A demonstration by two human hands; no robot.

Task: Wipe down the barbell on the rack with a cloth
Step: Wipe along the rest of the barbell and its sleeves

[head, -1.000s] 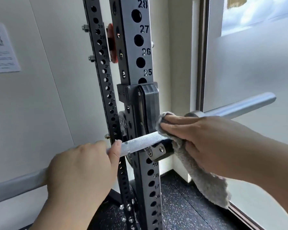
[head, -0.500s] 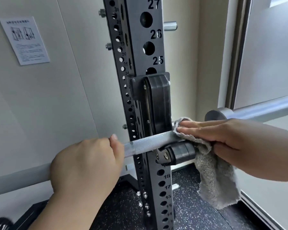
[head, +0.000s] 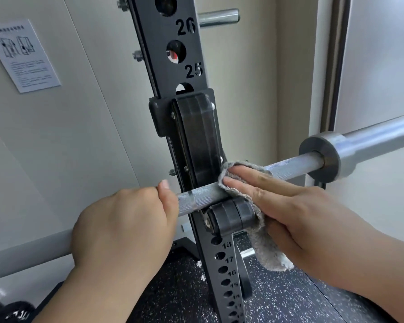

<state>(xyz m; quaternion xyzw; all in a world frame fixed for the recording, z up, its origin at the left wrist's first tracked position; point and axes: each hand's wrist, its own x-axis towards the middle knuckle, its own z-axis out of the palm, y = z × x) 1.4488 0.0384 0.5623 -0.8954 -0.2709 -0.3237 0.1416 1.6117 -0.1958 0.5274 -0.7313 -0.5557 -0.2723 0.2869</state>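
Note:
A silver barbell (head: 292, 167) lies across the black J-hook (head: 229, 217) of the rack upright (head: 173, 66), its thick sleeve and collar (head: 329, 157) off to the right. My left hand (head: 121, 231) grips the knurled shaft just left of the upright, thumb up over the bar. My right hand (head: 289, 210) lies with straight fingers over a grey fluffy cloth (head: 261, 248), pressing it on the shaft right beside the hook. The cloth drapes over the bar and its tail hangs below my palm.
The numbered, perforated upright stands directly behind the bar, with a steel peg (head: 219, 17) sticking out near the top. A paper notice (head: 23, 54) is stuck on the wall at left. Speckled black rubber floor (head: 289, 299) lies below. A frosted glass panel (head: 383, 54) is at right.
The view has dropped and closed in on the hook. My right hand with the cloth has stayed by the hook, and more bare shaft shows between it and the collar. The left grip is unchanged.

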